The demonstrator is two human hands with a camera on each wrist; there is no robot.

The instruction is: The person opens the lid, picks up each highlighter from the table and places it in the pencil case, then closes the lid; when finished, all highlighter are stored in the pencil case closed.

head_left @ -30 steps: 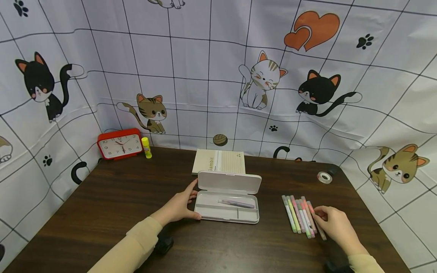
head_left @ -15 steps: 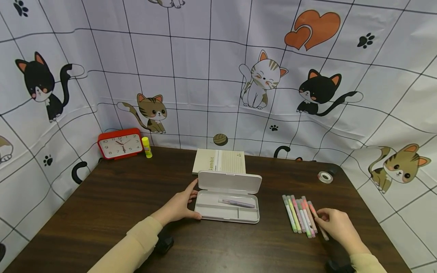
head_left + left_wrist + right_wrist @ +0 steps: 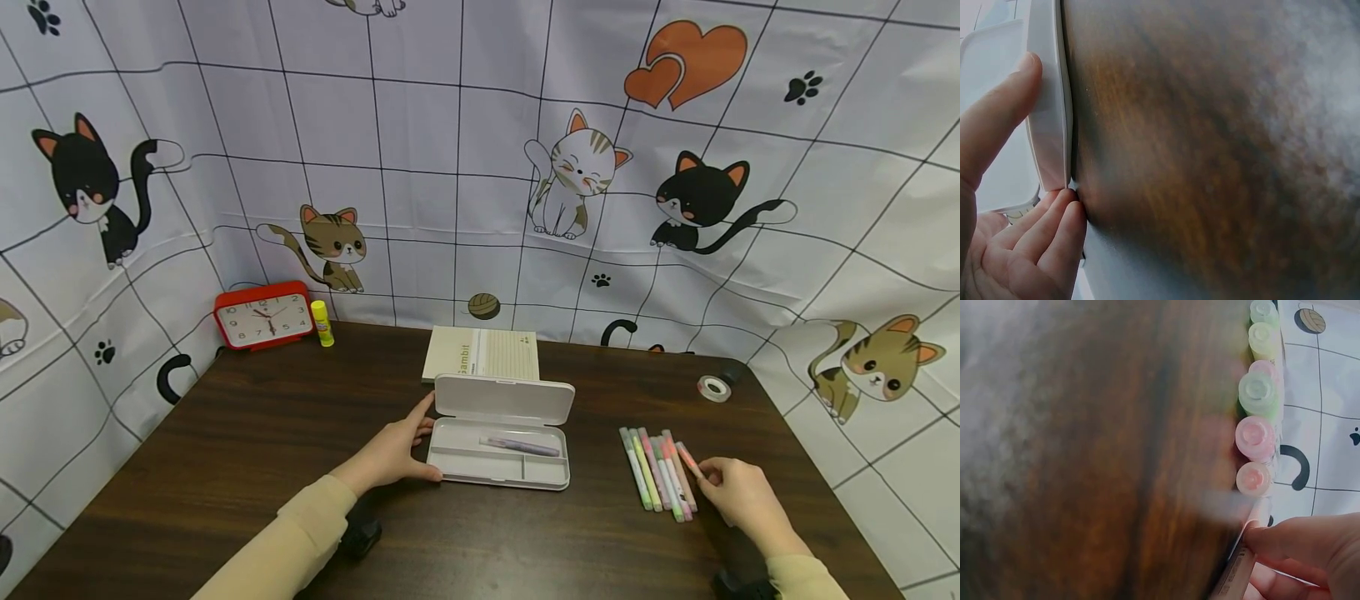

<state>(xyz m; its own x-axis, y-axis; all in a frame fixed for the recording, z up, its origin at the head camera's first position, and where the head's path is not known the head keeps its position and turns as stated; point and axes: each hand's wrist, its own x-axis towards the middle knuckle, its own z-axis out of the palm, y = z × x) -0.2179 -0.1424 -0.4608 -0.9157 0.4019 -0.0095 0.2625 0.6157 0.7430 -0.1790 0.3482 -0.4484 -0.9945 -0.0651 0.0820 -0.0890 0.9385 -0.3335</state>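
Note:
An open white pencil case (image 3: 468, 464) lies on the table in the head view, its lid raised at the back. A purple-grey marker (image 3: 525, 447) rests in its rear compartment. My left hand (image 3: 393, 450) grips the case's left end, thumb at the front, as the left wrist view also shows at the case wall (image 3: 1049, 125). To the right, my right hand (image 3: 742, 500) pinches an orange-tipped marker (image 3: 687, 460), whose near end the hand hides in the head view. Left of it lies a row of several pastel markers (image 3: 636, 468); their ends, one pink marker (image 3: 1255, 437) among them, face the right wrist camera.
Behind the case lies a cream notebook (image 3: 506, 354). A red clock (image 3: 266, 317) and a yellow glue stick (image 3: 322, 323) stand at the back left. A tape roll (image 3: 714, 389) sits at the back right. A cat-print curtain (image 3: 420, 200) hangs behind the table.
My right hand has shifted slightly right with the orange-tipped marker. The marker's near end has swung rightward and is now hidden by the hand. My left hand and the case have stayed put.

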